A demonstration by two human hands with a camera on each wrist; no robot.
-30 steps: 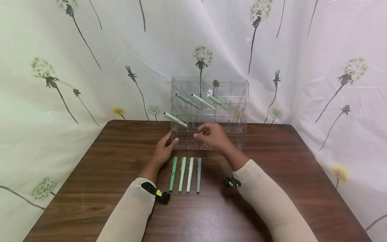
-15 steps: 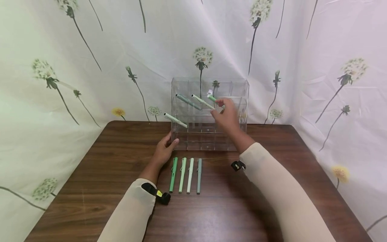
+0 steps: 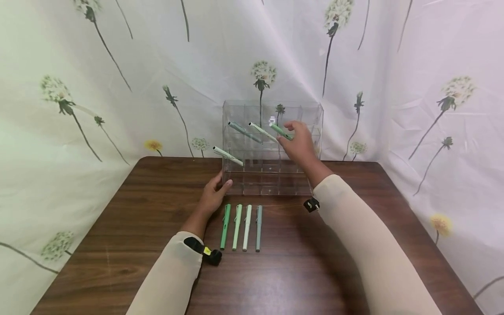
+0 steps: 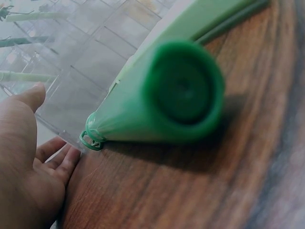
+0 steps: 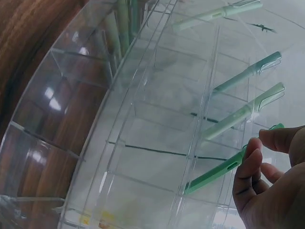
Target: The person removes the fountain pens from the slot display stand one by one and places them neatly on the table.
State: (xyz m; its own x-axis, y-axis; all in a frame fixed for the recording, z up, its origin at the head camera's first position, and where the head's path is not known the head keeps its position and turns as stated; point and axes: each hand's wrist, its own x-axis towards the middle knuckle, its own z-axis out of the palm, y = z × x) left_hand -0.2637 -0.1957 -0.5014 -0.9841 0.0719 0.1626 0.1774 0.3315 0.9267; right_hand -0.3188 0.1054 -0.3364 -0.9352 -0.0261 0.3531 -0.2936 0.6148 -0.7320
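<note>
My left hand (image 3: 212,195) holds the lower left side of a clear tiered plastic rack (image 3: 252,190), thumb at its front. My right hand (image 3: 302,144) is at the green pen (image 3: 278,129) slanting from an upper tier, thumb and forefinger apart on either side of it. In the right wrist view those fingertips overlap the green pen (image 5: 214,175) near its clip. To its left lean a pale green pen (image 3: 260,130) and a grey-blue pen (image 3: 242,130). A whitish pen (image 3: 228,155) slants from a lower tier at the left.
In front of the rack, a green pen (image 3: 225,227), a light green pen (image 3: 237,227), a white pen (image 3: 247,227) and a grey-blue pen (image 3: 259,228) lie side by side on the wooden table (image 3: 138,245). A flower-printed cloth (image 3: 157,52) hangs behind.
My right hand has risen from the rack's lower tiers to the upper green pen, then shifted slightly right, showing more of the pen. My left hand and the pens look unmoved.
</note>
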